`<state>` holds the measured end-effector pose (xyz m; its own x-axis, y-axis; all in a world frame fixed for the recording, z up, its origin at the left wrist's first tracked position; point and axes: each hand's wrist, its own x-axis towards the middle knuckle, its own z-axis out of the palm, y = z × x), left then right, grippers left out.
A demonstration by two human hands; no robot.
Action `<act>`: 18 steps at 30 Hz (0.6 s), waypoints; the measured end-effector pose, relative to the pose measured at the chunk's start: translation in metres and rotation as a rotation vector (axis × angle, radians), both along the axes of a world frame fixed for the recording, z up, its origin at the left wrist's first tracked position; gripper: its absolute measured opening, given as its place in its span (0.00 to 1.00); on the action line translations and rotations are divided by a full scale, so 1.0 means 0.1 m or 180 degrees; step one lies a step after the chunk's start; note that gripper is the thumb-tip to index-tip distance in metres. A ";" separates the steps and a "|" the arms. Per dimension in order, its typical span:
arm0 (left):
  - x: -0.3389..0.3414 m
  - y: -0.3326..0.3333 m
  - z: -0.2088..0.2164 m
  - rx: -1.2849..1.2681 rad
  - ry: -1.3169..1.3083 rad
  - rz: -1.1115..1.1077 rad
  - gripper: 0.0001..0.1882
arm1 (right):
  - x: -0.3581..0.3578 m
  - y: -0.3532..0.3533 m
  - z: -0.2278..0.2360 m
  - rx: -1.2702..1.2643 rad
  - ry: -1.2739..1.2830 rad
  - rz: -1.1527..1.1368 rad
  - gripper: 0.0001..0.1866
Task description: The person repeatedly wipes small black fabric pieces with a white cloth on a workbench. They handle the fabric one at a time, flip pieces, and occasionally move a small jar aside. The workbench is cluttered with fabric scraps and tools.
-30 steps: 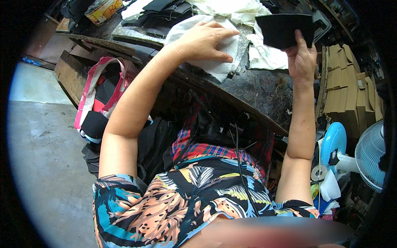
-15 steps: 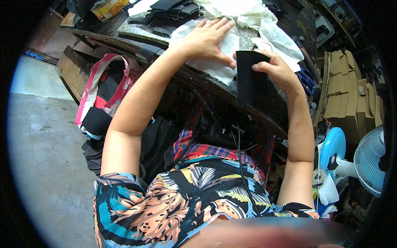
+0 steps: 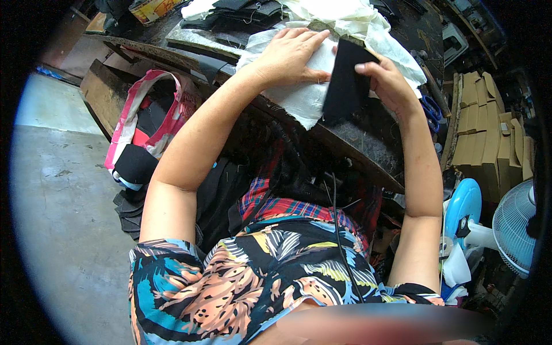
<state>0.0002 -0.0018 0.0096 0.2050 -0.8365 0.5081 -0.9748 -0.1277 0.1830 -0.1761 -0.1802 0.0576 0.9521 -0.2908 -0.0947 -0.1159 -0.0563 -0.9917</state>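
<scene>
With fingers spread, my left hand (image 3: 295, 57) lies flat on a white cloth (image 3: 299, 103) at the front of the dark workbench. My right hand (image 3: 390, 80) grips a flat black fabric piece (image 3: 348, 77), thumb on its near face and the other fingers mostly hidden behind. The piece is held up on edge, slightly tilted, just right of my left thumb. One corner of the white cloth hangs over the bench's front edge. Behind my hands lie a stack of black fabric pieces (image 3: 247, 10) and more crumpled white cloth (image 3: 345, 17).
Blue-handled scissors (image 3: 431, 114) lie at the bench's right side. Further right are cardboard boxes (image 3: 474, 138) and a blue-and-white fan (image 3: 513, 227). A pink-and-white bag (image 3: 123, 129) stands left of the bench, with black pieces (image 3: 131, 215) below it. A cable (image 3: 336, 230) hangs before my torso.
The black fabric piece has tilted, its lower end swinging left, and its top has risen as my right hand moved up slightly. The white cloth has shifted toward me.
</scene>
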 end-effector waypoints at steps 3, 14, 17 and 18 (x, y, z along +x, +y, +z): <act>-0.02 -0.01 -0.02 0.0062 -0.0175 0.0021 0.45 | 0.11 -0.18 -0.02 0.0145 -0.0165 -0.0710 0.16; -0.05 -0.06 0.16 0.0405 -0.0020 -0.0667 0.36 | -0.22 -0.30 0.12 0.0432 -0.0619 -0.0621 0.18; -0.01 -0.10 0.14 0.0317 -0.0002 -0.0522 0.50 | -0.19 -0.22 0.11 0.0363 -0.0247 -0.0650 0.17; 0.00 -0.10 0.13 0.0330 -0.0069 -0.0418 0.53 | -0.18 -0.20 0.09 0.0449 -0.0294 -0.0549 0.17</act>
<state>-0.0001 -0.0121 0.0222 0.0803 -0.9036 0.4207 -0.9879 -0.0160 0.1541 -0.1941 -0.1997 0.0664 0.8959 -0.4401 -0.0607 -0.0201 0.0964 -0.9951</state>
